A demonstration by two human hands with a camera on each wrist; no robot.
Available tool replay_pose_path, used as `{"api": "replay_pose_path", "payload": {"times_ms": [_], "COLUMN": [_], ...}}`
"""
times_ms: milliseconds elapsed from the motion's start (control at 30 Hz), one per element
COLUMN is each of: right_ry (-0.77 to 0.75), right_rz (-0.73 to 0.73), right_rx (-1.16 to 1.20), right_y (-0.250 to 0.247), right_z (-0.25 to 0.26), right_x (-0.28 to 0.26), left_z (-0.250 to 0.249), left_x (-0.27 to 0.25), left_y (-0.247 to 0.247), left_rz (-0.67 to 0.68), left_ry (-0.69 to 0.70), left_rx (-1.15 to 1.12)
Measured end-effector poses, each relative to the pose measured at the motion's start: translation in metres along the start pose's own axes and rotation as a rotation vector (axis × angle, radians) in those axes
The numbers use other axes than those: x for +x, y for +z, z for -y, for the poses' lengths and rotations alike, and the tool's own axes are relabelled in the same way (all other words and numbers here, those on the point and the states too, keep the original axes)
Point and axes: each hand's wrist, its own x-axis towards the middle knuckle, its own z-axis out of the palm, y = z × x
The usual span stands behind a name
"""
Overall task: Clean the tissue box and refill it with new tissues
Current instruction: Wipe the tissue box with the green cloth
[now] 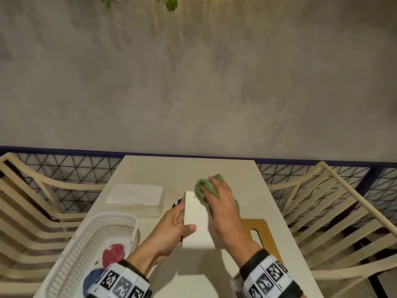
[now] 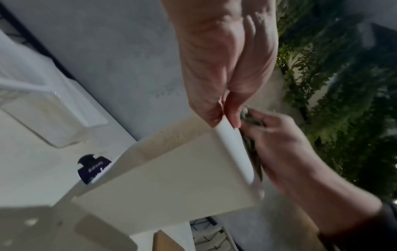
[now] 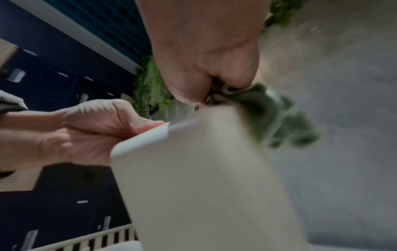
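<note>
1. Two hands work one white tissue box (image 1: 198,220), raised above the tabletop (image 1: 247,181) centre.
2. Left hand (image 1: 171,229) grips its left edge, thumb on top.
3. Right hand (image 1: 223,209) clutches a green cloth (image 1: 203,188) against its far right side.
4. Head view alone shows the new tissue pack (image 1: 135,195), far left.

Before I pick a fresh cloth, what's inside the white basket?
The white basket holds a red cloth and a blue cloth. The left wrist band hides part of the blue one and the basket's near corner.
</note>
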Motion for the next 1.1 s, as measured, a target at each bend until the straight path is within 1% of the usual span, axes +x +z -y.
{"api": "replay_pose_path", "payload": {"times_ms": [33, 100, 133, 167, 200, 233, 300, 333, 400, 467, 500, 567, 600, 633, 700, 767, 800, 867, 900, 933, 1000, 1033, 1067, 1100], "right_ry": [-0.086, -0.301, -0.39, -0.437, -0.437, -0.398, -0.266, -0.239, -0.322, -0.412, -0.4, -0.313, -0.282, -0.287, -0.354, -0.411, -0.392, -0.284, -0.249, -0.255, -0.352, -0.382, -0.347, -0.256], "right_rz": [0.01, 0.043, 0.034, 0.009, -0.033, -0.082, -0.181, -0.202, -0.182, -0.129, -0.14, -0.22, -0.247, -0.249, -0.181, -0.114, -0.108, -0.119, -0.112, -0.085, -0.029, -0.005, 0.024, 0.044], "right_rx": [-0.045, -0.073, -0.068, -0.062, -0.058, -0.06, -0.017, 0.004, 0.005, 0.014, 0.019, 0.05, 0.069, 0.073, 0.057, 0.052, 0.064, 0.109, 0.125, 0.131, 0.138, 0.165, 0.202, 0.236], "right_y": [0.002, 0.006, 0.003, -0.003, -0.009, -0.014, -0.022, -0.022, -0.016, -0.018, -0.023, -0.031, -0.033, -0.032, -0.028, -0.032, -0.038, -0.046, -0.048, -0.049, -0.047, -0.049, -0.055, -0.059], "right_z": [0.012, 0.029, 0.028, 0.024, 0.018, 0.013, 0.016, 0.025, 0.04, 0.034, 0.025, 0.018, 0.023, 0.032, 0.05, 0.047, 0.041, 0.036, 0.042, 0.05, 0.06, 0.058, 0.051, 0.042], "right_x": [0.004, -0.005, -0.013, -0.018, -0.02, -0.017, -0.001, 0.005, 0.003, -0.006, -0.007, -0.001, 0.004, 0.008, 0.006, 0.001, 0.003, 0.011, 0.016, 0.019, 0.016, 0.013, 0.014, 0.017], "left_z": [0.001, 0.001, 0.001, 0.001, -0.001, -0.001, -0.002, -0.004, -0.007, -0.008, -0.008, -0.004, -0.003, -0.002, -0.002, -0.003, -0.004, -0.004, -0.004, -0.003, -0.001, -0.001, -0.001, -0.001], "left_x": [-0.001, -0.002, -0.004, -0.006, -0.01, -0.012, -0.016, -0.017, -0.019, -0.022, -0.025, -0.028, -0.027, -0.026, -0.023, -0.024, -0.026, -0.029, -0.029, -0.027, -0.025, -0.025, -0.027, -0.027], "left_y": [0.003, 0.003, 0.0, -0.002, -0.002, -0.003, 0.001, 0.003, 0.001, -0.006, -0.007, -0.008, -0.007, -0.007, -0.009, -0.011, -0.011, -0.007, -0.005, -0.006, -0.011, -0.013, -0.015, -0.015], "left_rz": [-0.057, -0.209, -0.255, -0.27, -0.261, -0.24, -0.218, -0.22, -0.268, -0.297, -0.287, -0.237, -0.221, -0.242, -0.297, -0.33, -0.309, -0.261, -0.27, -0.299, -0.365, -0.38, -0.367, -0.347], "left_ry": [0.038, 0.114, 0.147, 0.173, 0.2, 0.213, 0.209, 0.215, 0.261, 0.313, 0.316, 0.298, 0.295, 0.297, 0.324, 0.336, 0.333, 0.327, 0.331, 0.336, 0.345, 0.348, 0.348, 0.335], "left_rx": [0.032, 0.067, 0.061, 0.065, 0.08, 0.099, 0.087, 0.074, 0.076, 0.074, 0.079, 0.046, 0.046, 0.064, 0.096, 0.113, 0.121, 0.169, 0.204, 0.215, 0.201, 0.22, 0.247, 0.262]}}
